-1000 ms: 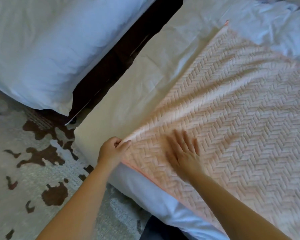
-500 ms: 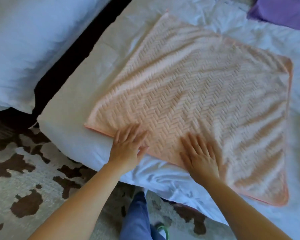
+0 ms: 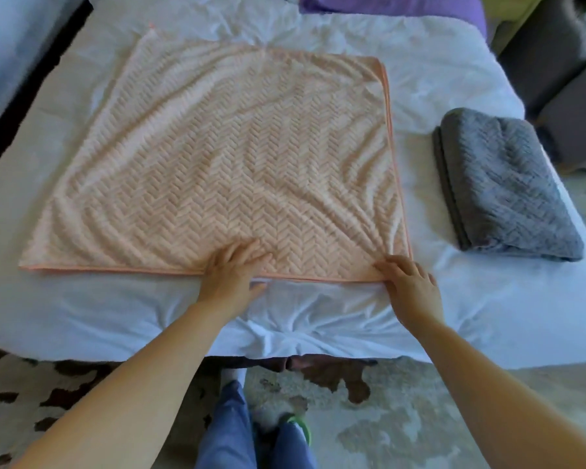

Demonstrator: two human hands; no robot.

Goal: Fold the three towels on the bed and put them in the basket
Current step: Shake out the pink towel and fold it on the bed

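Blue trouser legs (image 3: 227,428) are standing on a spotted rug (image 3: 386,418) by the bed (image 3: 115,316). The left hand (image 3: 232,270) is lying flat with straight fingers, pressing on the near edge of the pink towel (image 3: 234,157). The right hand (image 3: 411,284) is resting with spread fingers on its near right corner, not gripping. The pink towel is lying spread out on the bed. A folded grey towel (image 3: 501,184) is sitting apart, to its right. A purple cloth (image 3: 386,3) is peeking in at the far edge.

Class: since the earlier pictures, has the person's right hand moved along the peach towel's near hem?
Yes: the right hand has slid rightward along the near hem of the peach towel, to its right corner.
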